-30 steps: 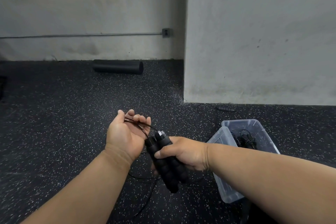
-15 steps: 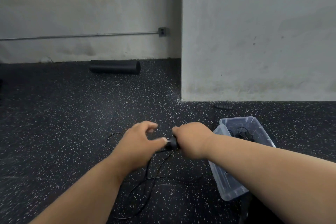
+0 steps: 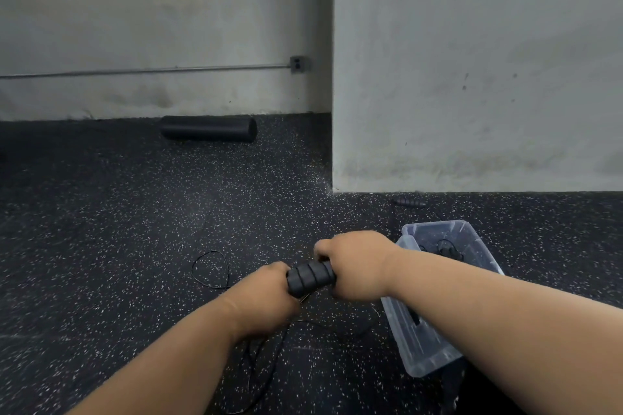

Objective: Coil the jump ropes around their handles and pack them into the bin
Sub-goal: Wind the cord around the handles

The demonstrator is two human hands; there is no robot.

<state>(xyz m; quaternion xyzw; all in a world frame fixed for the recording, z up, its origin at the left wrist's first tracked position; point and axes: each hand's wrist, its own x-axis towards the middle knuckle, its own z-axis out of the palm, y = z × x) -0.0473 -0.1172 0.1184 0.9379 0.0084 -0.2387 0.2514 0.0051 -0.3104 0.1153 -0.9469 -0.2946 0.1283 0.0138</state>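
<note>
Black ribbed handles (image 3: 312, 278), clear bin (image 3: 418, 344), black white-speckled floor (image 3: 118, 229), grey wall (image 3: 472, 61)

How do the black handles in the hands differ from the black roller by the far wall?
The handles are held above the floor between the left hand and right hand; the roller lies untouched on the floor. The handles have ribbed surfaces; the roller looks smooth. The handles look far smaller. Both are black cylinders.
</note>
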